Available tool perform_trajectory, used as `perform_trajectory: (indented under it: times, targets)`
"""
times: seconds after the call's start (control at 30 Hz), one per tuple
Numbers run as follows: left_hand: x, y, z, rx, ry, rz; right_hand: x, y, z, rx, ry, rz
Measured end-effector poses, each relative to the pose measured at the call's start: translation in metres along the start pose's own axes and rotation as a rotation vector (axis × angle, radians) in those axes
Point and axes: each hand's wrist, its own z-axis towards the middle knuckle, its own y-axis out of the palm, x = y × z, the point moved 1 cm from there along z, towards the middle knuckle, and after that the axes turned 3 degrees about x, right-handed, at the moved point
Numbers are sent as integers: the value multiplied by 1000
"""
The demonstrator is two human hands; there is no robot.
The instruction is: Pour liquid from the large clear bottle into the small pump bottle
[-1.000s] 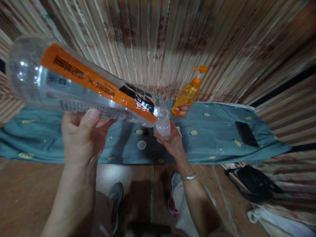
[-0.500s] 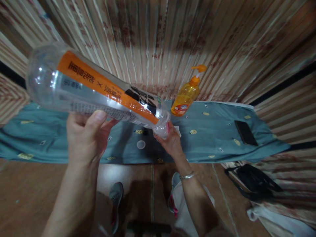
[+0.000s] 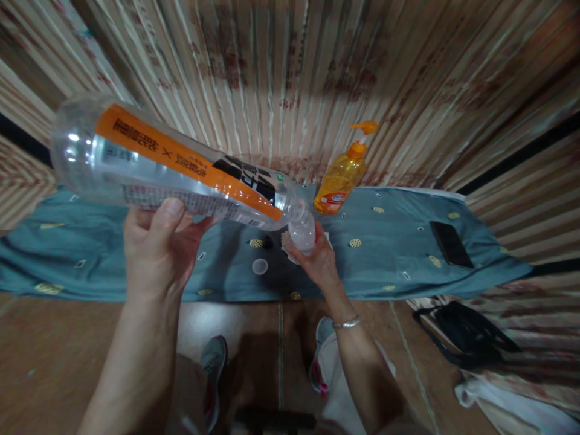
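Beneath the clear bottle [image 3: 172, 175], teal cloth [image 3: 385, 254] against striped curtain [image 3: 272, 72].

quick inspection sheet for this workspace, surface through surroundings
surface: patterned teal cloth
job's things: big bottle, orange label, tilted with its neck down at the small container
clutter: pump bottle, phone, clear lid and black cap, all on the cloth
grippers: left hand grips the big bottle from below; right hand holds the small container
cables: nothing seen
surroundings: striped curtain behind; black bag on the floor at right
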Motion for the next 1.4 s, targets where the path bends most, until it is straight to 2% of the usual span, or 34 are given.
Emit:
perform_trajectory:
  times: [0.43,1.4]
  targets:
    - [3,0,2,13,-1,-15,1,-1,1,-26,-19,25]
    - [7,4,6,-43,66,48,2,4,2,-26,-62,3]
